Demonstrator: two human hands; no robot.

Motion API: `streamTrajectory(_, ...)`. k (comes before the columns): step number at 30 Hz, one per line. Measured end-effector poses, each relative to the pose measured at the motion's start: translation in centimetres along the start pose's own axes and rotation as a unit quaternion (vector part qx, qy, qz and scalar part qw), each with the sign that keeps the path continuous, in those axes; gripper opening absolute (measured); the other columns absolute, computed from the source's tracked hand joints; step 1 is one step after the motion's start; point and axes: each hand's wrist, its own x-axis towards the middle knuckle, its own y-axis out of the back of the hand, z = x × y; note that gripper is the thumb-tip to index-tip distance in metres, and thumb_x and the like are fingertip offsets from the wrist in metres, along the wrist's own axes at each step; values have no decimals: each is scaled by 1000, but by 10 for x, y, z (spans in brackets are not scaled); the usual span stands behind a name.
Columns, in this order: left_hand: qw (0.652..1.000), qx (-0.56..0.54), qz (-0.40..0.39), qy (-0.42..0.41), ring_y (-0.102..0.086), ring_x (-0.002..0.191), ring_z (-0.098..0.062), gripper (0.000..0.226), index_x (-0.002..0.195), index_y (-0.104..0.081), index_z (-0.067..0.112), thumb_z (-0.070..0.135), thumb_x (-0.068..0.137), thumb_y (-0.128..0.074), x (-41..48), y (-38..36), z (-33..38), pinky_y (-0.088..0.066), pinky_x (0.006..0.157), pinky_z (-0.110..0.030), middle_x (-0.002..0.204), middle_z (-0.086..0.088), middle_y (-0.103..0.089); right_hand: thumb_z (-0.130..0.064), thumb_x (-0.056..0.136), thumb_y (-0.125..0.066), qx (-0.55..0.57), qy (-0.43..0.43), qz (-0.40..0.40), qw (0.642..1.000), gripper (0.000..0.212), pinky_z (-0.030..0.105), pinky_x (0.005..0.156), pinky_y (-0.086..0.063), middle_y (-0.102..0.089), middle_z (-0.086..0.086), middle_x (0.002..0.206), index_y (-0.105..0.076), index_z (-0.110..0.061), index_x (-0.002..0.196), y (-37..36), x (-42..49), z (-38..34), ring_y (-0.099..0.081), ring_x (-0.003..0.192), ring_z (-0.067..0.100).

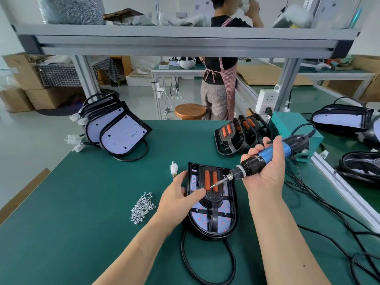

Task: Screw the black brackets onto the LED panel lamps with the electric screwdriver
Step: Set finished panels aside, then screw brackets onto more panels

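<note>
Right hand (pixel 265 169) clamps the electric screwdriver (pixel 242 171), bit on the black bracket (pixel 214 197); left hand (pixel 178 194) grips the LED panel lamp (pixel 234 212) at its left edge.

The left forearm (pixel 133 254) showed bare in the lower centre of the frame, and the right forearm (pixel 283 233) bare in the lower right. The left hand (pixel 176 197) and the right hand (pixel 265 169), both mid-frame, were bare too. A small dark spot (pixel 304 265) marked the right forearm near the bottom edge.

Worktop (pixel 72 233) is stretching open at the near left; a screw pile (pixel 141 208) is lying left of the lamp (pixel 223 223), and cables (pixel 320 199) are trailing across the right side.
</note>
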Motion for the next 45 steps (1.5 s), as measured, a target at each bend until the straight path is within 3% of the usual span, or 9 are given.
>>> streamTrajectory(6, 998, -7, -12, -56, -73, 100, -21, 49, 125, -55, 56, 40, 80, -68, 2, 1, -9, -52, 99, -49, 106, 9, -77, -27, 96, -68, -147, 103, -31, 983, 21, 28, 59, -46, -52, -1, 60, -55, -14, 105, -57, 12, 19, -50, 55, 13)
streamTrajectory(13, 997, -16, -3, -72, -70, 95, -40, 43, 119, -60, 56, 41, 79, -68, 5, 0, -10, -55, 92, -54, 98, -1, -78, -22, 93, -72, -230, 150, -75, 959, 20, 25, 54, -49, -55, 7, 65, -56, -13, 101, -82, 29, 47, -52, 52, 15)
streamTrajectory(20, 998, -5, 4, -70, -66, 93, -45, 44, 120, -58, 58, 44, 79, -65, 5, 0, -7, -54, 90, -57, 94, -9, -77, -27, 88, -74, -261, 145, -116, 947, 24, 20, 53, -48, -54, 4, 60, -55, -14, 95, -84, 31, 57, -51, 49, 13)
streamTrajectory(29, 998, 15, 6, -66, -68, 95, -39, 40, 117, -58, 59, 47, 79, -64, 4, 1, -7, -54, 92, -54, 93, -2, -77, -22, 93, -72, -275, 134, -119, 945, 16, 16, 56, -49, -53, 4, 62, -58, -16, 95, -81, 28, 65, -51, 51, 14)
streamTrajectory(38, 998, 22, -6, -55, -67, 96, -40, 39, 118, -61, 51, 47, 80, -64, 5, 2, -3, -53, 94, -54, 95, 3, -78, -12, 91, -70, -319, 153, -231, 907, 21, 19, 58, -49, -53, 7, 70, -58, -4, 106, -86, 15, 66, -51, 55, 16)
streamTrajectory(45, 999, 33, 7, -38, -67, 91, -40, 41, 115, -62, 52, 55, 74, -63, 4, 0, -2, -54, 90, -54, 91, -10, -76, -6, 91, -69, -334, 159, -226, 901, 18, 23, 57, -49, -53, 9, 73, -58, -5, 105, -86, 12, 69, -51, 56, 16)
